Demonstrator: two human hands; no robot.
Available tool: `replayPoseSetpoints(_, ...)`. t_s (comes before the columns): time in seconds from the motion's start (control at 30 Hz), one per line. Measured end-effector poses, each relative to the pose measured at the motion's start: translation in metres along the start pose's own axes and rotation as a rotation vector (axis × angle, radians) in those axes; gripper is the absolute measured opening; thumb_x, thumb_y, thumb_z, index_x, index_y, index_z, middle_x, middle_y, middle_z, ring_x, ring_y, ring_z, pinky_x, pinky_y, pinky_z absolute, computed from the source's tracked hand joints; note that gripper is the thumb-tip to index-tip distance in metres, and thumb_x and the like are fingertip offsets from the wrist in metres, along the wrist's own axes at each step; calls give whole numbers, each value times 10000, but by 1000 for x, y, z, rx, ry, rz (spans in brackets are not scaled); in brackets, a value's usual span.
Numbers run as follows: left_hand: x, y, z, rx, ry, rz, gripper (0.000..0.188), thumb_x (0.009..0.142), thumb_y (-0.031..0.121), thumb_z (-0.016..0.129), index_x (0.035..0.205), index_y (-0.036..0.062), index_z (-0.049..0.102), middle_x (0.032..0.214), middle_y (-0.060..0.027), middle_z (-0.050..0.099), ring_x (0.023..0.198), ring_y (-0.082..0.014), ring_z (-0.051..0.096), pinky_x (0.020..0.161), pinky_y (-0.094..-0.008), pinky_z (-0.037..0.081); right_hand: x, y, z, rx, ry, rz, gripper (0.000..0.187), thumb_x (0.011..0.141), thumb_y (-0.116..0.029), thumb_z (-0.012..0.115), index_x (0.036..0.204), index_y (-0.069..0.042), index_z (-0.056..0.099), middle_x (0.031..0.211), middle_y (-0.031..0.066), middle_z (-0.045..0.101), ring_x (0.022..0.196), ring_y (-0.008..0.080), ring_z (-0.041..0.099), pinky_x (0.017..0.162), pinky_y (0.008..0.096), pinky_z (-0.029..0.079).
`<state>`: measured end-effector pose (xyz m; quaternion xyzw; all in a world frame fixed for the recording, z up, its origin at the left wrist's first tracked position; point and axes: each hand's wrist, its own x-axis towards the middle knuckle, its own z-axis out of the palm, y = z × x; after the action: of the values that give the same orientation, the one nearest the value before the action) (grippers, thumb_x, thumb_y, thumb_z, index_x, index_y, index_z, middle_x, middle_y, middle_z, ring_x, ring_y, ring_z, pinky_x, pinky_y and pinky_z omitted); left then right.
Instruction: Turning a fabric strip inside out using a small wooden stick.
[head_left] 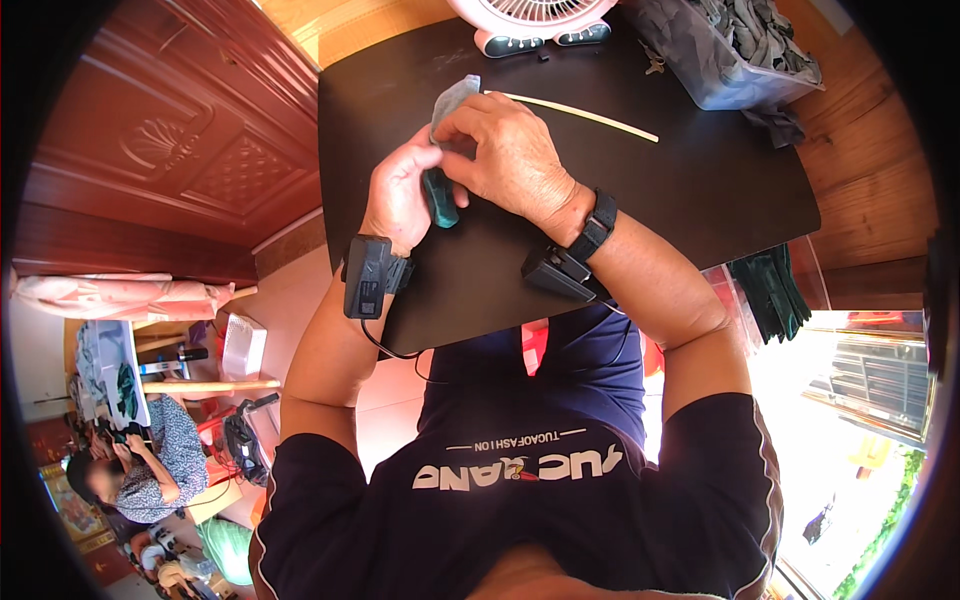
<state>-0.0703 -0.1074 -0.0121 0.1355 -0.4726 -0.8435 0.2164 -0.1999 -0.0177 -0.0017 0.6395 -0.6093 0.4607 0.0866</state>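
A folded cloth (441, 203), grey at its upper end and dark green at its lower, is being held above the dark tabletop (690, 190), near its far left corner. The grey end is being pinched from above by the bent fingers and thumb of the right hand (510, 155). The left hand (398, 190) is being kept close against it, thumb turned inward — how tightly its fingers are closing cannot be told, as they are partly hidden. Black devices are being worn on both wrists.

Just beyond the right knuckles, a thin pale strip (585, 113) is being supported by the tabletop. A pinkish-white fan (533, 14) is being seen at the far edge — to its right, grey fabric pieces (765, 35) are being held in a clear plastic bin (690, 70). Dark green fabric (770, 290) is being kept beside the right edge.
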Motion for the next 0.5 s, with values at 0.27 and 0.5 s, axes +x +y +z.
replayPoseSetpoints(0.27,-3,5,9,378,-32,-56,509,704,66,451,1202,-44,467,912,-137,581,631,-204,590,474,-232,398,4,0,-8,259,-244,367,133,701,-136,663,783,-32,646,723,78,620,691,210,618,643,324,491)
replayPoseSetpoints(0.5,0,8,-4,343,157,31,185,758,95,497,933,37,496,734,-102,588,552,-153,540,458,-212,381,8,10,-15,328,-257,449,137,747,-142,671,823,-30,653,781,66,639,700,157,613,664,296,489)
